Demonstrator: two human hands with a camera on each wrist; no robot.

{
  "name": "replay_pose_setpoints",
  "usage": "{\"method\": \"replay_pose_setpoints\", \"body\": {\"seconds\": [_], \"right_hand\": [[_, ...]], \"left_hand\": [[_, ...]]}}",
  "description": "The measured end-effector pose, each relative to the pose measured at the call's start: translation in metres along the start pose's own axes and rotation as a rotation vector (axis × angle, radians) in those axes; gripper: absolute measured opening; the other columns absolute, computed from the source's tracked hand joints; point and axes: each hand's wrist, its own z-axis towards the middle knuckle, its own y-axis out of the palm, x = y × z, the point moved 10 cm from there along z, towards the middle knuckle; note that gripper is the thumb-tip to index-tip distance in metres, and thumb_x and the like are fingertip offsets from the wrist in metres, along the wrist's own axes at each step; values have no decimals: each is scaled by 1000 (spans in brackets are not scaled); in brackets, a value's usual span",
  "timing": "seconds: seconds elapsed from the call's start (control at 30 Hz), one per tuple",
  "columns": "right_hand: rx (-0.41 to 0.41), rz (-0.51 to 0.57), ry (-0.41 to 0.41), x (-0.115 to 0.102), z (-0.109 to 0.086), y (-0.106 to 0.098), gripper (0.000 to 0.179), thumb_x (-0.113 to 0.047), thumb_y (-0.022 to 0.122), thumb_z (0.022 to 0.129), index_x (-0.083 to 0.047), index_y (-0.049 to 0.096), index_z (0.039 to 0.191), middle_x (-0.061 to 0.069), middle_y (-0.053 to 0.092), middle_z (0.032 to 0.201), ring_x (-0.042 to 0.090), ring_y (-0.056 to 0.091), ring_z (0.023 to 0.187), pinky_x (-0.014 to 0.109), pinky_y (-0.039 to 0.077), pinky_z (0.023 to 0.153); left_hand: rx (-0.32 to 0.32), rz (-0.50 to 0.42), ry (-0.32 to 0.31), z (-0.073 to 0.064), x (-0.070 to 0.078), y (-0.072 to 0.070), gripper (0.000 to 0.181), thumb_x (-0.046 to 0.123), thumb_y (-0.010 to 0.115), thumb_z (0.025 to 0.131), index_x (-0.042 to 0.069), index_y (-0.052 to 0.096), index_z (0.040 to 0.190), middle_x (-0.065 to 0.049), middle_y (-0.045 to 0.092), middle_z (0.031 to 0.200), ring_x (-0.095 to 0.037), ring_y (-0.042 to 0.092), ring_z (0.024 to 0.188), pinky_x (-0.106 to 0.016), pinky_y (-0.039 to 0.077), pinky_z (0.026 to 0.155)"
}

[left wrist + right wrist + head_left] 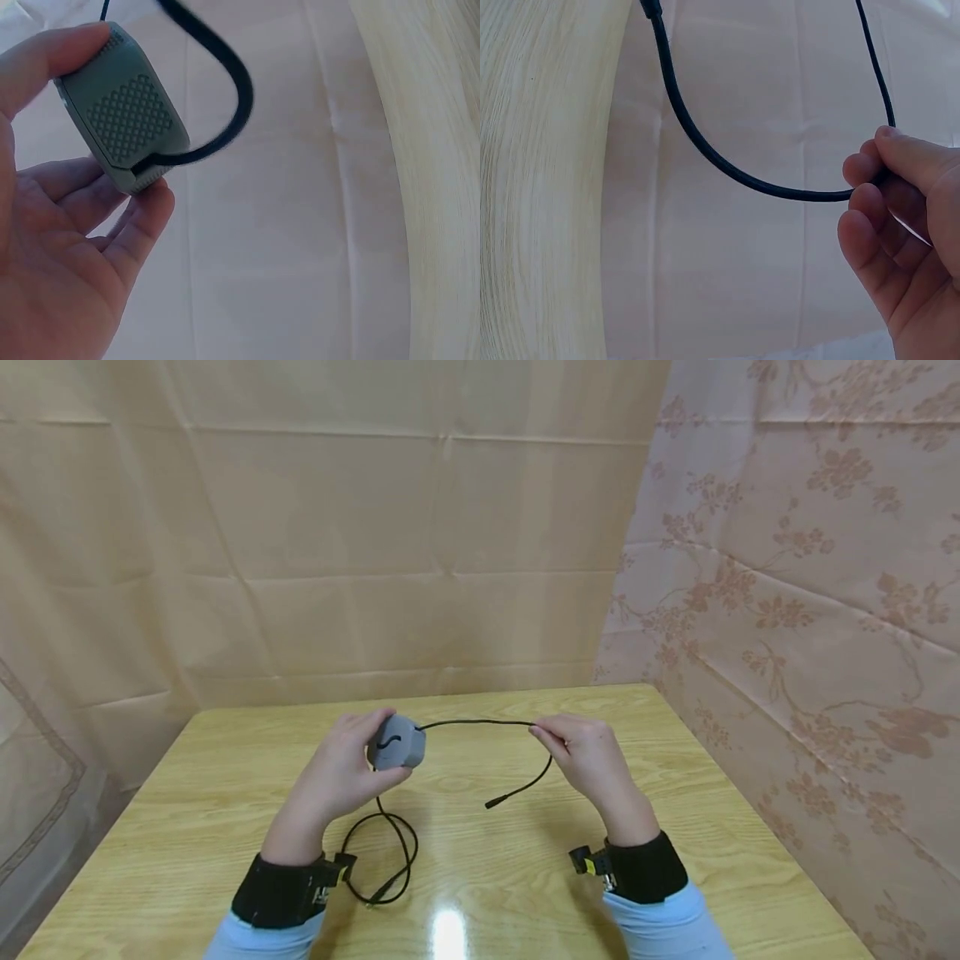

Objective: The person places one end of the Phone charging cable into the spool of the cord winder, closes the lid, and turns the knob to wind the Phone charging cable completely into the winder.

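My left hand holds a small grey rounded case, which looks like a cable winder, between thumb and fingers above the table. Its side is cross-hatched in the left wrist view, where a black cable leaves a slot at one corner. From the case, the black cable stretches across to my right hand, whose thumb and fingertips pinch it. Past that pinch, a free end curves down and back left to a dark plug. Below the case, more cable hangs in a loose loop, with another dark connector near its bottom.
Beneath both hands is a light wood-grain table, its far edge near a beige curtain. A flower-patterned cloth hangs along the right side. Black straps with small cameras circle both wrists.
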Motion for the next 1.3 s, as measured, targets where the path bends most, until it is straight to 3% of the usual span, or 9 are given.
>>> {"method": "replay_pose_setpoints", "body": {"seconds": [0.47,0.67,0.87,1.07,1.3], "right_hand": [[-6,-28,68,20,-2,1,8,-11,76,93,-6,81,95,5,74,83,17,67,66,35,54,58],[-121,23,218,38,-10,15,14,-17,72,97,-8,81,101,5,75,91,18,68,74,39,55,65],[-169,113,330,48,-15,18,19,-20,72,98,-8,78,111,3,75,94,17,66,77,36,54,65],[-186,167,300,38,-11,18,29,-23,76,95,-9,74,120,-1,74,100,14,66,83,30,54,63],[-160,188,152,6,-2,20,32,-22,77,93,-9,73,122,4,74,112,17,67,89,34,57,67]], "left_hand": [[-30,4,-38,3,-8,4,83,32,86,81,5,49,150,-15,62,131,-31,53,110,-47,54,80],[-14,14,-38,4,-8,7,81,31,87,80,5,50,148,-13,63,128,-30,52,109,-46,54,80],[59,-9,45,5,9,3,80,27,91,76,5,54,144,-10,64,126,-30,52,112,-47,52,83],[72,-32,126,5,26,7,83,23,93,75,4,53,145,-10,64,128,-28,51,111,-44,53,81],[38,2,177,3,40,18,83,25,91,75,3,53,145,-13,62,129,-29,51,115,-39,57,79]]}}
